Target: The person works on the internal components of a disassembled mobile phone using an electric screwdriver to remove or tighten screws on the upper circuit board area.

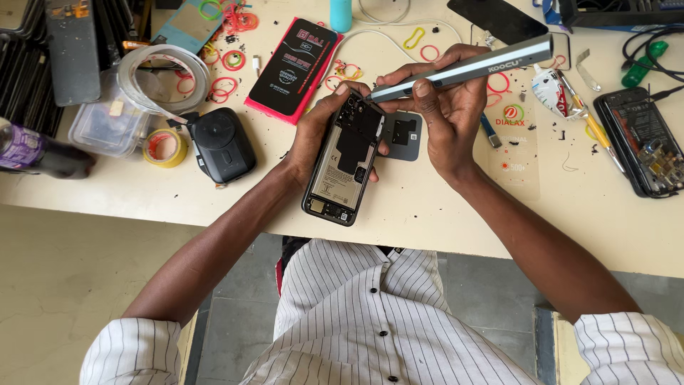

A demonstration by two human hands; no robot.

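My left hand grips an opened phone with its back cover off, so the battery and black shielding show. It is held tilted above the pale table. My right hand holds a grey pen-shaped electric screwdriver. Its tip rests at the upper end of the phone near the camera area. A dark grey part lies on the table just behind the phone, under my right hand.
A second opened phone lies far right. A red-edged black package, rolls of tape, a black round device, a clear plastic box, a dark bottle and several rubber bands lie on the left and at the back.
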